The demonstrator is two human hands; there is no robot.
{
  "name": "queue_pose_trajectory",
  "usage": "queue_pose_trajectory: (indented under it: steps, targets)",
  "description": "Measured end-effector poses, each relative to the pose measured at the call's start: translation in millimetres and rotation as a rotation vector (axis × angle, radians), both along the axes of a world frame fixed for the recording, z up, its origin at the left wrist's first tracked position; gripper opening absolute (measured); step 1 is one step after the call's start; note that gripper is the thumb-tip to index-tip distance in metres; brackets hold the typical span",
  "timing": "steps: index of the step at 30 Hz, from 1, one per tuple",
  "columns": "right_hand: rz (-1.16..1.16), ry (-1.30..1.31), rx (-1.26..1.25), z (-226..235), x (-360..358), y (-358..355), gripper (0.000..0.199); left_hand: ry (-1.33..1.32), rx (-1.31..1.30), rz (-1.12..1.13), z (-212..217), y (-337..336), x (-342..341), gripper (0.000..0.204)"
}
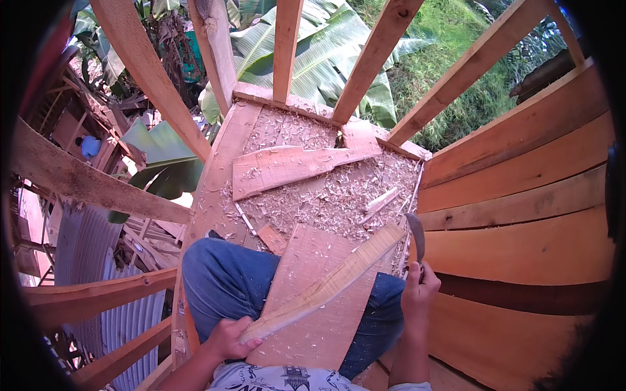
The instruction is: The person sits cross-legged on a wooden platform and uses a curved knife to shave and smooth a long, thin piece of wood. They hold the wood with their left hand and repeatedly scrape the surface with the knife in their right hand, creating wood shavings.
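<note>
a curved wall of wide reddish planks [521, 189] rises on the right, and pale wooden ribs [375, 55] fan upward past banana leaves [313, 52] and grass. the platform floor [215, 169] below them is strewn with wood shavings [332, 195], with a long flat offcut [293, 166] lying across it near the far end. nearer, a broad board [313, 306] rests across the person's knees in blue jeans [225, 280]. on top of that board lies a long, narrow, pale strip of wood [326, 287], running diagonally from the lower left up toward the right, its upper end close to the blade.

the left hand [228, 339] is closed around the lower end of the strip, fingers curled over its edge and thumb on top, holding it against the board. the right hand [418, 293] is closed tight in a fist around the handle of a curved dark knife [416, 236], whose blade stands upright above the knuckles, just beside the strip's upper end; whether the blade touches the wood cannot be told.
</note>
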State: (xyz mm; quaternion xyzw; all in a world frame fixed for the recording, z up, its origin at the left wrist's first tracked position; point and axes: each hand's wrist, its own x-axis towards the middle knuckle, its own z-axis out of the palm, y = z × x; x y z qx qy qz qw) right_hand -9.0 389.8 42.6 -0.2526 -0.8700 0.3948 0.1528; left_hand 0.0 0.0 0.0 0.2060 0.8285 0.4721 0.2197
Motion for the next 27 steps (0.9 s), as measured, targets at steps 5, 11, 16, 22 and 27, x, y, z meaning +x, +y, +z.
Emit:
queue_pose_trajectory:
  steps: [5, 11, 16, 22, 27]
  targets:
    - [-0.052, 0.119, -0.208, 23.1, 28.0, -26.1, 0.043, 0.048, -0.052, 0.010, 3.6, 5.2, 1.5, 0.031]
    - [0.440, -0.073, 0.167, 20.5, 21.8, -65.4, 0.024, 0.119, -0.101, 0.017, 5.6, 6.7, -2.2, 0.032]
    - [0.459, -0.177, 0.345, 31.6, 15.5, -47.5, 0.029, 0.173, -0.090, 0.049, 6.3, 17.9, 2.2, 0.034]
    - [0.249, -0.210, 0.443, 20.9, -4.8, -10.8, 0.042, 0.211, -0.116, 0.066, 3.9, 16.0, 1.4, 0.036]
    - [0.330, -0.174, 0.473, 40.7, -7.4, -29.4, 0.039, 0.220, -0.150, 0.054, 7.0, 17.4, 0.4, 0.037]
